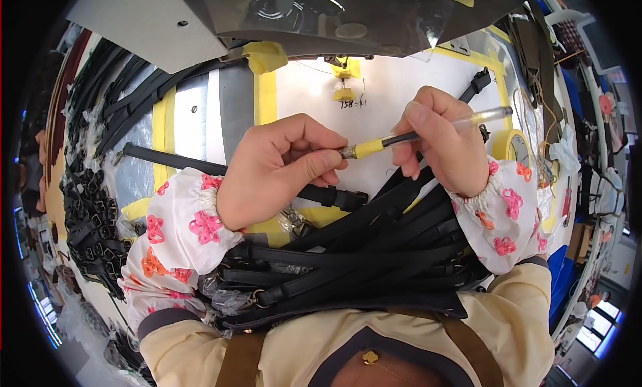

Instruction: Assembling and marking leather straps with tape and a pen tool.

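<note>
A pen (369, 148) with a clear barrel and a band of yellow tape lies between my hands, above the white work surface. My left hand (267, 166) pinches its left end between thumb and forefinger. Farther along the barrel, my right hand (449, 141) grips it with thumb and bent fingers; the clear end sticks out past this hand to the right. Below both hands, a pile of black straps (381, 260) with metal buckles rests against my front. Another black strap (177, 161) runs under my left wrist.
A dark machine head (334, 19) overhangs the far side of the table. More black straps with buckles (93, 220) are heaped at the left. At the right lie a yellow tape roll (501, 146) and hanging brown straps (540, 59). Yellow tape strips (265, 96) mark the surface.
</note>
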{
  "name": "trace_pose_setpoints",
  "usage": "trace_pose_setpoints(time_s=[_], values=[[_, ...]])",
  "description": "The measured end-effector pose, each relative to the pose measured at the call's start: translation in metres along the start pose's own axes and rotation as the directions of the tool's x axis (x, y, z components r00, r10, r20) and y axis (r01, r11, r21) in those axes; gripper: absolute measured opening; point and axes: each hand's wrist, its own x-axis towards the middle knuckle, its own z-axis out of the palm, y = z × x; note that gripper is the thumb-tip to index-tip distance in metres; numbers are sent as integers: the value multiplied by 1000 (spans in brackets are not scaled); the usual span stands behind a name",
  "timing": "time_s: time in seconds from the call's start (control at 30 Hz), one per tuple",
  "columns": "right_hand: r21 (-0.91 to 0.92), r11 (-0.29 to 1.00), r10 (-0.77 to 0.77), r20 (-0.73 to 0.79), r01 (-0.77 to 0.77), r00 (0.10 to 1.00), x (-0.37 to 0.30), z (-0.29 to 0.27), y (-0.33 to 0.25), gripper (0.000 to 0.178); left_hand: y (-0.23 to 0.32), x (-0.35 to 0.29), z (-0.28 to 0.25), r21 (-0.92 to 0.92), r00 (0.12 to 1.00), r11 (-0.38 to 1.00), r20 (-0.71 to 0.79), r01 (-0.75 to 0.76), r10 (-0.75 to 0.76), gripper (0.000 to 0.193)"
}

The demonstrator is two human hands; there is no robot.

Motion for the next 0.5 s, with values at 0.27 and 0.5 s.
trace_pose_setpoints(time_s=[0.27, 0.5], values=[[170, 985, -21, 2, 21, 1000, 8, -12, 1, 42, -3, 5, -10, 196, 954, 952, -140, -237, 266, 18], [-131, 940, 342, 405, -316, 848, -3, -2, -18, 44, -4, 11, -18, -35, 962, 968, -130, -248, 241, 20]])
